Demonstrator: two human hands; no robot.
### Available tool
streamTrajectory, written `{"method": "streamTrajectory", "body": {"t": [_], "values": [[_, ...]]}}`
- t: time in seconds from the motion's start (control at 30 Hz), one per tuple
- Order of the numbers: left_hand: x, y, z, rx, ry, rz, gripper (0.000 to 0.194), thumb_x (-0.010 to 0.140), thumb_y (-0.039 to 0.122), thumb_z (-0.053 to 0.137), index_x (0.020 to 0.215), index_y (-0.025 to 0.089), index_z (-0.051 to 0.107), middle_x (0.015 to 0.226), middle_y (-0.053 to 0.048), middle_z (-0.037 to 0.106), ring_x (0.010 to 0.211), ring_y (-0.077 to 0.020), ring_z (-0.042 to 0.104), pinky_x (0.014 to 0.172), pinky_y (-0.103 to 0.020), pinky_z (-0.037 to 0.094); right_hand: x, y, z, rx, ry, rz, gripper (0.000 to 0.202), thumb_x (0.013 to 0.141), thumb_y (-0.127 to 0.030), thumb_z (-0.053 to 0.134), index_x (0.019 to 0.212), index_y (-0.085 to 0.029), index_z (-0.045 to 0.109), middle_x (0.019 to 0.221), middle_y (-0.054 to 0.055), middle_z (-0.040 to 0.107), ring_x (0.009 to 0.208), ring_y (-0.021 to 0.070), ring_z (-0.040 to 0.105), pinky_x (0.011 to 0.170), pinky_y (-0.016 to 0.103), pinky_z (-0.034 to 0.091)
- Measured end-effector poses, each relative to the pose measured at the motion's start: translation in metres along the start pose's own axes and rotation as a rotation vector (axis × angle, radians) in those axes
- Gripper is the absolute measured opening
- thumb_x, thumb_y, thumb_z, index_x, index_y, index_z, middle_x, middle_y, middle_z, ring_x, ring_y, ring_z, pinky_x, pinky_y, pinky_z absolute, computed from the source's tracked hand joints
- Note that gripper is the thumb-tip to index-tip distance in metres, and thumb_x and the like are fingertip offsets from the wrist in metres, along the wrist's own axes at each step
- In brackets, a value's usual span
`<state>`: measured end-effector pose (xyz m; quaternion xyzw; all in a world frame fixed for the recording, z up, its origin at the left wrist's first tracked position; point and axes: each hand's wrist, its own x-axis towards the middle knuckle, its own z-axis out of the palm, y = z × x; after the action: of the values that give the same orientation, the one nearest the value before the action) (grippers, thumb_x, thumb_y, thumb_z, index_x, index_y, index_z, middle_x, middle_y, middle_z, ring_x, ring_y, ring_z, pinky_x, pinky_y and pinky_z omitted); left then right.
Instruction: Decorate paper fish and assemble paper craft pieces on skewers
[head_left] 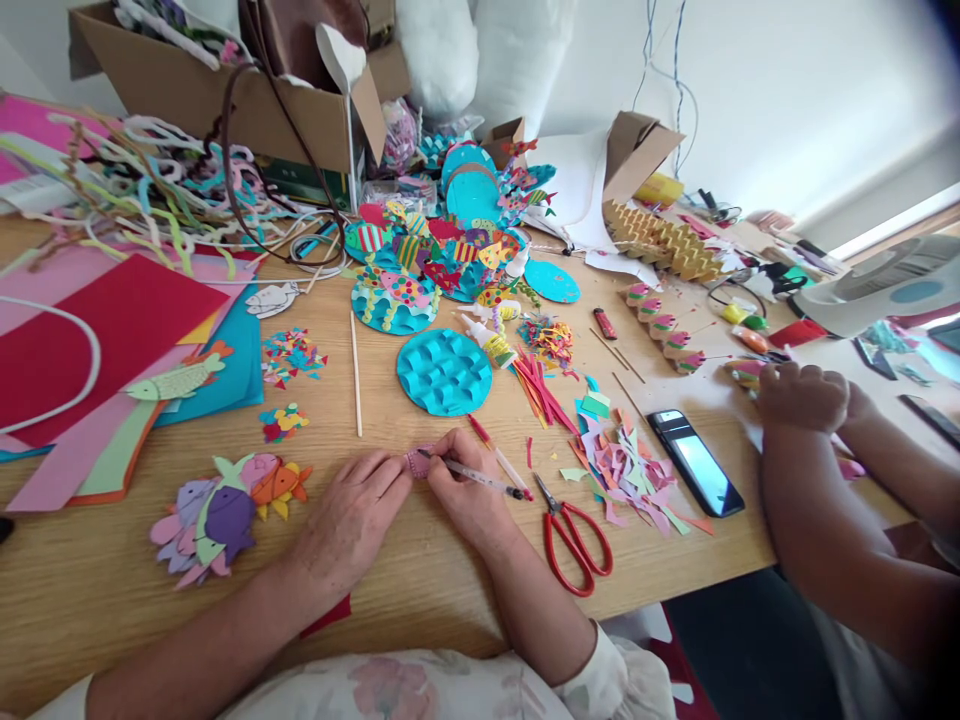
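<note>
My right hand (466, 495) is closed around a pen (484, 480) with a clear barrel, its tip on a small pink paper piece (421, 460) marked with dark lines. My left hand (358, 510) presses its fingers together on the left edge of that piece, holding it against the table; part of it is hidden by the fingers. A second pen (511, 470) with a pink tip lies just behind my right hand. Red-handled scissors (577, 540) rest to the right. A pile of cut paper fish (225, 510) lies left of my left hand.
Behind my hands are a blue textured paper disc (444, 372), glue bottles (491, 342) and decorated discs with fish. Paper scraps (630, 465) and a phone (696, 462) lie right. Coloured sheets (112, 340) cover the left. Another person's hands (804, 398) work at right.
</note>
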<state>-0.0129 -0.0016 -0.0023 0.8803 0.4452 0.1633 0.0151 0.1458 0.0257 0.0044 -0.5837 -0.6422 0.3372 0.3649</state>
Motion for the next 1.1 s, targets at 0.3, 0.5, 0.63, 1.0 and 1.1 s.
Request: {"method": "streamTrajectory", "body": {"t": [0.3,0.5,0.63,1.0,1.1], "values": [[0.0002,0.0003,-0.0014,0.012,-0.013,0.005,0.033,0.084,0.002,0.035,0.1,0.014,0.061,0.1,-0.009,0.061,0.098,-0.0214,0.051,0.085,-0.037,0.047,-0.0013,0.0001,-0.0012,0.022,-0.011,0.018,0.004,0.069,-0.018,0.048,0.067,-0.021,0.048,0.06,-0.002,0.058,0.054,0.0124,0.049,0.049,0.022,0.036],[-0.0005,-0.0004,-0.0014,0.027,-0.02,0.013,0.031,0.083,0.002,0.038,0.102,0.015,0.06,0.101,-0.007,0.061,0.099,-0.021,0.051,0.086,-0.035,0.046,-0.0012,0.0014,-0.0011,0.016,-0.014,0.007,0.004,0.068,-0.018,0.047,0.066,-0.021,0.047,0.06,-0.002,0.057,0.056,0.0125,0.049,0.05,0.022,0.035],[-0.0003,-0.0006,-0.0018,0.041,-0.017,0.027,0.031,0.084,0.003,0.038,0.103,0.014,0.06,0.101,-0.008,0.061,0.098,-0.0215,0.051,0.085,-0.036,0.047,-0.0009,0.0005,-0.002,0.008,-0.013,0.003,0.005,0.068,-0.018,0.047,0.064,-0.021,0.046,0.056,-0.003,0.054,0.053,0.012,0.046,0.048,0.022,0.033],[-0.0005,-0.001,-0.0006,0.026,0.012,0.031,0.03,0.083,0.002,0.038,0.1,0.014,0.06,0.1,-0.008,0.06,0.097,-0.0222,0.051,0.083,-0.036,0.047,0.0,0.0022,0.0007,-0.008,0.02,-0.009,0.003,0.07,-0.019,0.048,0.068,-0.021,0.048,0.058,-0.002,0.055,0.055,0.0123,0.048,0.05,0.022,0.034],[-0.0006,-0.0006,-0.0004,0.031,0.021,0.028,0.031,0.083,0.002,0.037,0.1,0.014,0.06,0.1,-0.008,0.061,0.096,-0.0221,0.051,0.083,-0.036,0.047,0.0006,0.0009,0.0005,0.006,0.024,-0.015,0.003,0.07,-0.019,0.048,0.067,-0.02,0.047,0.056,-0.003,0.053,0.055,0.0115,0.046,0.049,0.022,0.033]]}}
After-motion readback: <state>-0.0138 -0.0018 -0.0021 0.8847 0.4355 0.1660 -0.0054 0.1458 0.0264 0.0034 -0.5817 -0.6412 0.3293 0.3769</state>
